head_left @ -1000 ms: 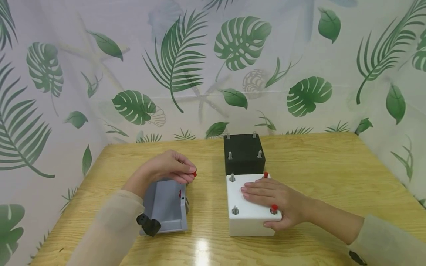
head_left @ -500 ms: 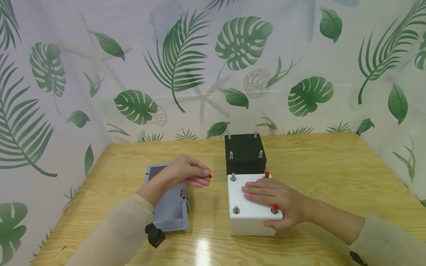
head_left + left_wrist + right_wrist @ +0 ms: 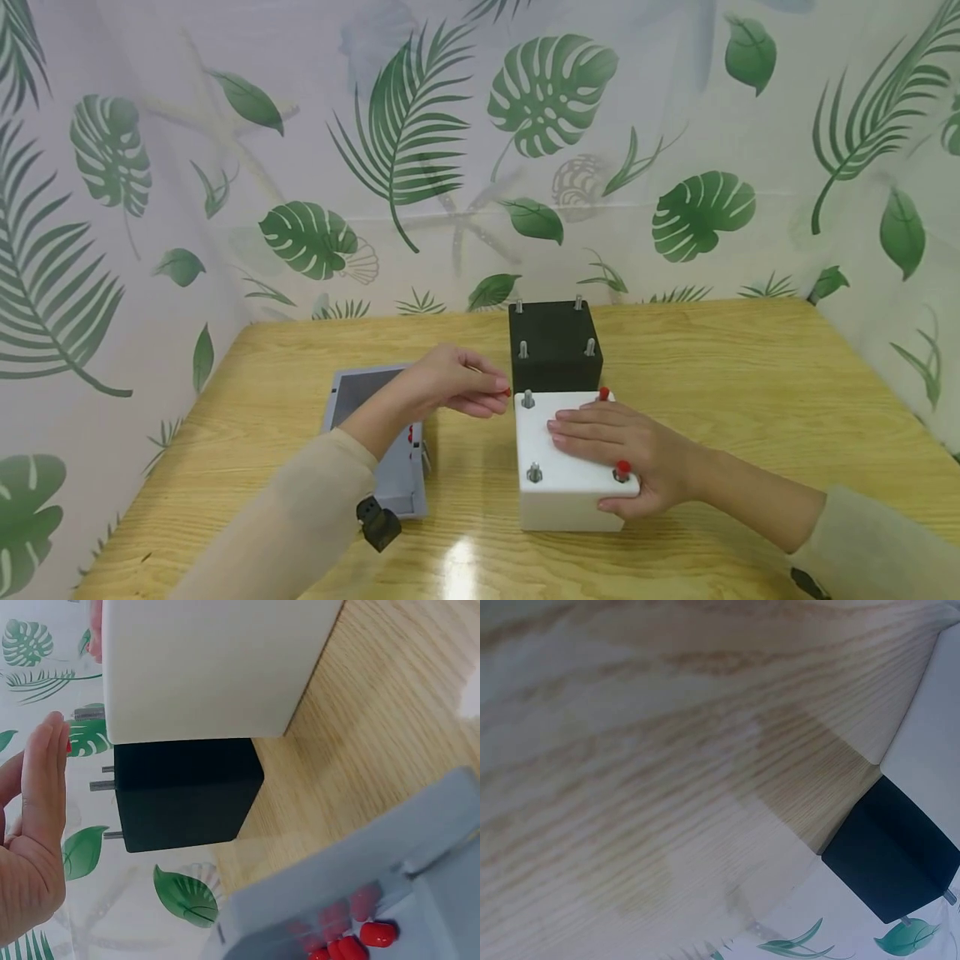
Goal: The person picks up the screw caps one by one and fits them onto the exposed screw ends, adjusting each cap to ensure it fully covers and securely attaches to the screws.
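On my head feed, the left hand (image 3: 457,385) pinches a red cap (image 3: 507,392) near the far-left bolt (image 3: 528,399) of the white box (image 3: 570,510); the right hand (image 3: 626,446) rests straight-fingered on top. My left wrist feed shows loose caps (image 3: 378,934) in the grey tray (image 3: 330,866), barely glimpsed from the head.

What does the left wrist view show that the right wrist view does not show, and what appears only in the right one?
Only left wrist: the left hand, its grip on a small red piece; the grey tray with red caps; part of the right hand.
Only right wrist: no extra object, just the opposite sides of the white box and black box.
Both: these boxes, metal posts, wooden table, leaf-print backdrop.
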Demonstrator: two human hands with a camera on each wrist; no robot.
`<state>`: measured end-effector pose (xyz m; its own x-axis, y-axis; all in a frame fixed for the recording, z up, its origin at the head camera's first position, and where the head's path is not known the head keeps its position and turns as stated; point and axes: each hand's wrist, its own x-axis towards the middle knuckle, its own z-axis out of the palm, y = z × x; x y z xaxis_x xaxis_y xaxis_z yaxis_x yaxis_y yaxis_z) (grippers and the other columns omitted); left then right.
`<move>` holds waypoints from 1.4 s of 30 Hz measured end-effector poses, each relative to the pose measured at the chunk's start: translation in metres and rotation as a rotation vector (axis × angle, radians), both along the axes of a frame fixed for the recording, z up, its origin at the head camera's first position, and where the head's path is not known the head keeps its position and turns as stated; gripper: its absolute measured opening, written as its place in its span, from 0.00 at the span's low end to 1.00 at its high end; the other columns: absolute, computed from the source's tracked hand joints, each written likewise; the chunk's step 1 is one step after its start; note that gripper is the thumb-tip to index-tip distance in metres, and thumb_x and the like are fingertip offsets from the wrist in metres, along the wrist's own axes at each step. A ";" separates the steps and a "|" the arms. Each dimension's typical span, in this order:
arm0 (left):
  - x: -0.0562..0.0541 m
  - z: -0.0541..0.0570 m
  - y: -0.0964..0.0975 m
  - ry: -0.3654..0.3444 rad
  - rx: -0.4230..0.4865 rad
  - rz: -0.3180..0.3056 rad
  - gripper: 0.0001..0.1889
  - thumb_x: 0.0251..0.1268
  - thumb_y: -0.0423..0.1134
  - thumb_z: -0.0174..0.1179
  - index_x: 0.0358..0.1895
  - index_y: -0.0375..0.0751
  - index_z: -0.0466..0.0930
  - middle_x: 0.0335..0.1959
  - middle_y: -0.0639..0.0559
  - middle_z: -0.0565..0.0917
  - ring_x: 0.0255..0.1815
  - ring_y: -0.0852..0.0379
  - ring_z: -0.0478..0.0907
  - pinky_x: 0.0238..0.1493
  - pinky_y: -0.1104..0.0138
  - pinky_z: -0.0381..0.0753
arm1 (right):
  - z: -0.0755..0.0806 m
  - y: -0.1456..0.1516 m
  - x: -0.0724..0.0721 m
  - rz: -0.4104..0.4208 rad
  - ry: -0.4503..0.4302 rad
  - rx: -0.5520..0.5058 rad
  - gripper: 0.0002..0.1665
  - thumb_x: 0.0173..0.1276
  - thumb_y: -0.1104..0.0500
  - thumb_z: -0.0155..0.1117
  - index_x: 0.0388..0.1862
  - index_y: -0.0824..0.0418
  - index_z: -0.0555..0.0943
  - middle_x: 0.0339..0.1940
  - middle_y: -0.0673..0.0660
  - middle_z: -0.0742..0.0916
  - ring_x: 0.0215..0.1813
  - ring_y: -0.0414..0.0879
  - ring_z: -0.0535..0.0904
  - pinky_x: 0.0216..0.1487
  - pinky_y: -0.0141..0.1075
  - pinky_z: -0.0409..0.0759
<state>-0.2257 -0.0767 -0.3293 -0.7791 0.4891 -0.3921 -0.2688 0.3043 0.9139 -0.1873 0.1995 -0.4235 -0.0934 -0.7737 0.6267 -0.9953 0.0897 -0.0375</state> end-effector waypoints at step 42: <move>-0.004 -0.008 0.026 0.070 -0.063 -0.087 0.09 0.61 0.30 0.62 0.42 0.28 0.82 0.28 0.46 0.86 0.23 0.62 0.83 0.33 0.67 0.85 | 0.000 0.001 0.001 -0.009 0.001 -0.009 0.38 0.66 0.39 0.52 0.60 0.69 0.74 0.63 0.61 0.77 0.65 0.53 0.72 0.73 0.36 0.59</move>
